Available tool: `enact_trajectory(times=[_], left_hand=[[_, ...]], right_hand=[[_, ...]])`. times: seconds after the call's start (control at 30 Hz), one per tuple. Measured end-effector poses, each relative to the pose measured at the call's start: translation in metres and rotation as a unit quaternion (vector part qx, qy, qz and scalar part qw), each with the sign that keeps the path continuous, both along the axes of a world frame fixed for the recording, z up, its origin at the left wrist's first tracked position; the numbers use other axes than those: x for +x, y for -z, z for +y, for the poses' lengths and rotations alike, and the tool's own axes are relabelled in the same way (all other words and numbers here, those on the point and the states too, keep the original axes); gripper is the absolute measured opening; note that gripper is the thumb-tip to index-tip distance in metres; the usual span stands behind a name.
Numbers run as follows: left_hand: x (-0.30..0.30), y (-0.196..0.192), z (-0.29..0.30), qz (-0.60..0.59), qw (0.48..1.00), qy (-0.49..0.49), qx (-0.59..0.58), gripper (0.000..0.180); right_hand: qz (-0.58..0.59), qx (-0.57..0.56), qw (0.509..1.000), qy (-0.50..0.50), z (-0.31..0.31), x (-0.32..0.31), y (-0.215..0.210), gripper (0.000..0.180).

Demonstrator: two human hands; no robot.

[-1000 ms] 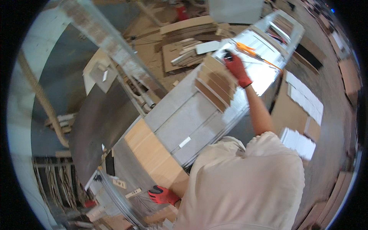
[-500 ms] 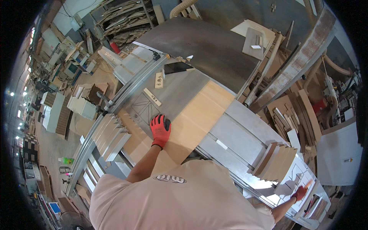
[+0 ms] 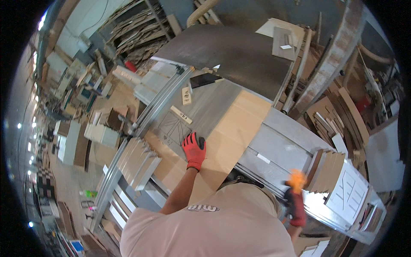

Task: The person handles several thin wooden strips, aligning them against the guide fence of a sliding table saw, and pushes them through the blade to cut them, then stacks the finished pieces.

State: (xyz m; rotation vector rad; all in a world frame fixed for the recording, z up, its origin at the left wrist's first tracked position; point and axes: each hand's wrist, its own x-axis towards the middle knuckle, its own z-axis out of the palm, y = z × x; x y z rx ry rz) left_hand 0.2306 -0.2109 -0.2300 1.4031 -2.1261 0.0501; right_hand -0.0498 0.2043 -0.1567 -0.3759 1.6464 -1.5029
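A grey metal table (image 3: 287, 139) carries a light-wood board (image 3: 239, 130) and stacked panels (image 3: 329, 172).

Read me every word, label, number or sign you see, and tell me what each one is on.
Two small pale wooden strips: dark handwriting, too small to read surely.
Flat grey board: dark line sketch with small marks, too blurred to read.
Beige cloth shirt: dark oval print, lettering not copied.

Woodworking workshop. Tells: grooved metal tabletop (image 3: 295, 136) carrying stacked cut panels (image 3: 327, 173), long metal rail (image 3: 165, 97) across it, rack (image 3: 139, 36) crammed with wood offcuts, board scraps (image 3: 324, 123) piled behind the tabletop, ribbed duct hose (image 3: 198, 12) at the wall. Large industrial hall; string of lights (image 3: 19, 125) runs along the far left side.
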Motion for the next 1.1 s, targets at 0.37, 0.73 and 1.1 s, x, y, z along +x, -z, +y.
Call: enact_trajectory(times=[0.37, 0.73, 1.1], left_hand=[[0.002, -0.002, 0.002, -0.013, 1.0, -0.005, 0.006, 0.059], [0.003, 0.001, 0.0, 0.007, 1.0, -0.009, 0.012, 0.055], [-0.003, -0.007, 0.002, 0.003, 1.0, -0.007, 0.013, 0.048]], right_hand=[[-0.154, -0.133, 0.979, -0.002, -0.216, -0.08, 0.048, 0.069], [-0.147, -0.009, 0.971, -0.188, -0.454, -0.1, 0.038, 0.063], [-0.193, -0.055, 0.974, -0.105, -0.501, -0.068, 0.041, 0.06]])
